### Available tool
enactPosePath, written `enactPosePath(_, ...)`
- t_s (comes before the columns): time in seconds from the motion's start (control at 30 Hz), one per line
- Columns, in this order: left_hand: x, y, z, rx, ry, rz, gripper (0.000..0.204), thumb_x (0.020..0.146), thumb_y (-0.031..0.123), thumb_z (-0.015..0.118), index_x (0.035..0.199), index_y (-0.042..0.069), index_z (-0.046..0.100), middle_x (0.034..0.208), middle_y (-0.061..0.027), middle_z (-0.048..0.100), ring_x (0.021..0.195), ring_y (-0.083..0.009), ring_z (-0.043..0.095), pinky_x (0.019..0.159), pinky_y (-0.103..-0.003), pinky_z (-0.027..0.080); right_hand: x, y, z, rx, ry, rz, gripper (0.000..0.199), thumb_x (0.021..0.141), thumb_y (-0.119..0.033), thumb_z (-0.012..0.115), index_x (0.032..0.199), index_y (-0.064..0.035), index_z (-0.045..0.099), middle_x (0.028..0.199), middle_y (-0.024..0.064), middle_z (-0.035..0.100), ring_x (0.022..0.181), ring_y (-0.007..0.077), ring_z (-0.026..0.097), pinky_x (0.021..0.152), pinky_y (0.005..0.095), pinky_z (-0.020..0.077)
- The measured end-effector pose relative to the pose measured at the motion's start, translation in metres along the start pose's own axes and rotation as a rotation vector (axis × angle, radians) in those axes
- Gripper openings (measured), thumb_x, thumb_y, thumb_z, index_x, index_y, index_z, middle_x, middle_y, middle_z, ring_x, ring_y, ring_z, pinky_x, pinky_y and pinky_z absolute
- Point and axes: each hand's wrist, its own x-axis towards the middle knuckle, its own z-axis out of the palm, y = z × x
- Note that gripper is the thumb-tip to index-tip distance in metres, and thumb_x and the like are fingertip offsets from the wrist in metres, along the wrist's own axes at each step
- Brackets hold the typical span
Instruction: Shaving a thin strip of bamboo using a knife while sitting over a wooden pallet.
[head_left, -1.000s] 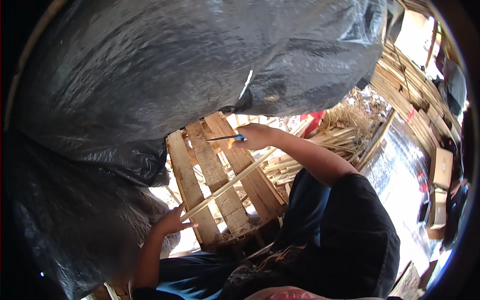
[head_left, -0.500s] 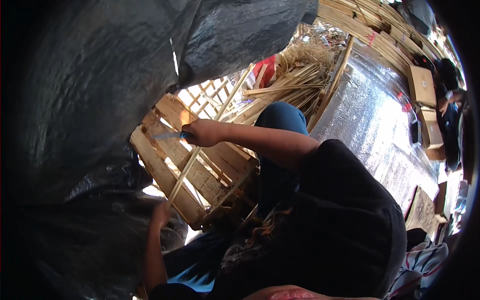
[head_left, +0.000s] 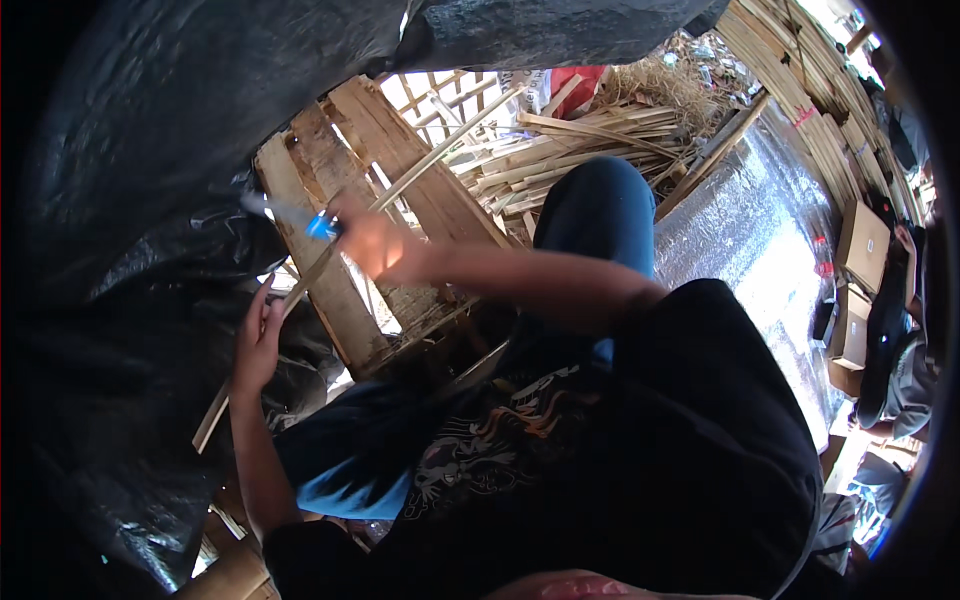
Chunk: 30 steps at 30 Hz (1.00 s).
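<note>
A long, thin bamboo strip (head_left: 428, 160) runs slantwise over a slatted wooden pallet-like stand (head_left: 375, 130). My left hand (head_left: 258, 345) grips the strip near its lower end, with thumb and fingers along it; the tail sticks out past my wrist. My right hand (head_left: 375, 240), smeared by motion, is closed round the blue handle of a knife (head_left: 322, 226). The blade points left, away from my wrist, above the strip. Whether the blade touches the strip I cannot tell.
Black plastic sheeting (head_left: 130, 200) hangs at the left and top. Split bamboo strips (head_left: 580, 150) lie piled beyond my knee (head_left: 600, 205). Silvery foil sheeting (head_left: 745, 215) spreads to the right, near cardboard boxes (head_left: 862, 245). Other people (head_left: 910, 380) are at the far right edge.
My right hand and the knife have moved down and left along the strip. The strip has shifted down-left, its lower end now showing past my left hand. My view has also shifted.
</note>
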Motion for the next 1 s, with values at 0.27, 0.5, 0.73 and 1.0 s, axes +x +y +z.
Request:
enactPosePath(0.27, 0.007, 0.009, 0.001, 0.115, -0.113, -0.395, 0.052, 0.102, 0.046, 0.038, 0.120, 0.003, 0.063, 0.108, -0.0166, 0.064, 0.094, -0.0215, 0.057, 0.087, -0.033, 0.042, -0.002, -0.031, 0.105, 0.349, 0.009, -0.107, 0.028, 0.083, -0.007, 0.061, 0.105, -0.0009, 0.044, 0.094, 0.0227, 0.058, 0.089, 0.0421, 0.059, 0.077, 0.0474, 0.0480)
enactPosePath(0.5, -0.019, -0.015, 0.003, -0.144, -0.018, -0.342, 0.048, 0.104, 0.038, 0.034, 0.134, 0.008, 0.056, 0.135, -0.0154, 0.057, 0.130, -0.0236, 0.047, 0.109, -0.032, 0.029, 0.059, -0.002, -0.174, -0.270, -0.093, -0.170, 0.032, 0.090, -0.026, 0.065, 0.118, -0.0107, 0.063, 0.111, 0.0101, 0.066, 0.099, 0.0213, 0.065, 0.083, 0.0396, 0.0526)
enactPosePath(0.73, -0.011, -0.057, 0.051, -0.031, -0.026, -0.359, 0.046, 0.104, 0.035, 0.036, 0.135, 0.006, 0.055, 0.108, -0.0073, 0.064, 0.086, -0.0130, 0.049, 0.082, -0.028, 0.040, -0.091, 0.357, -0.283, -0.729, 0.025, 0.603, 0.025, 0.096, -0.027, 0.051, 0.105, -0.0064, 0.060, 0.079, 0.0156, 0.065, 0.077, 0.0307, 0.062, 0.070, 0.0441, 0.0479)
enactPosePath(1.0, -0.019, -0.079, 0.053, 0.233, 0.079, -0.301, 0.059, 0.101, 0.050, 0.035, 0.134, 0.007, 0.057, 0.102, -0.0086, 0.063, 0.078, -0.0160, 0.051, 0.069, -0.032, 0.043, -0.168, 0.407, -0.130, -0.690, -0.226, 0.757, 0.025, 0.094, -0.023, 0.051, 0.111, -0.0089, 0.062, 0.086, 0.0142, 0.064, 0.075, 0.0279, 0.061, 0.068, 0.0436, 0.0481)
